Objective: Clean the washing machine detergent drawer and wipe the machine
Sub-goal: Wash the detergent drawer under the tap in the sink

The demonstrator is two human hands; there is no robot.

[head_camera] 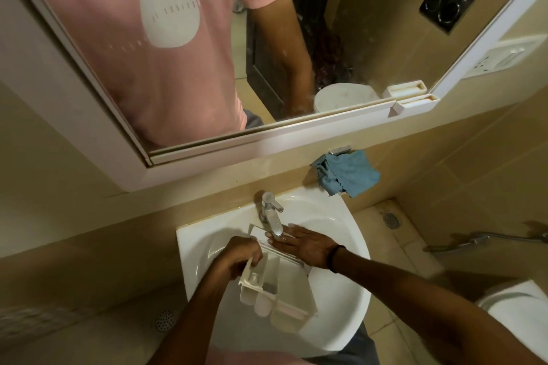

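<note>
The white detergent drawer [281,284] lies tilted over the white sink [335,305], its front panel toward the chrome tap [271,213]. My left hand [240,258] grips the drawer's left side wall. My right hand [308,244] lies flat with fingers spread on the drawer's front end, just under the tap's spout. The drawer's compartments face up and toward me. Whether water is running I cannot tell.
A blue cloth [345,175] hangs on a wall hook right of the tap. Above the sink is a white-framed mirror [267,139]. A toilet [519,308] stands at the right, with a spray hose [474,241] on the wall. Floor drains [164,320] show beside the sink.
</note>
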